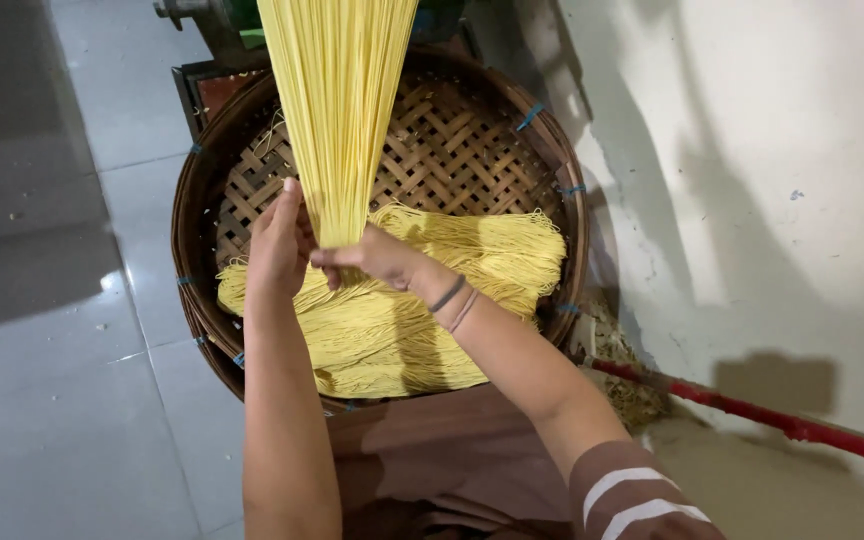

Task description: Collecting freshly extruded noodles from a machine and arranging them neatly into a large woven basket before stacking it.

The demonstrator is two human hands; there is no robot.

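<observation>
Noodle strands (337,110) hang over a woven basket (472,140) on grey floor tiles (52,380) by a white wall (752,150); left hand (277,250) and right hand (377,255) fingers pinch them closed.

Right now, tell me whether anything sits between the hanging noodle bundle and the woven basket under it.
Nothing visible does. Both hands, left hand and right hand, grip the hanging noodle strands directly above the woven basket; below lie only noodles already piled there.

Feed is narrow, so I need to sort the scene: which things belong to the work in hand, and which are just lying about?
In use:
left hand
right hand
hanging noodle strands
folded noodle bundles
woven basket

Lying about:
red pipe
debris by the wall
tiled floor
</observation>
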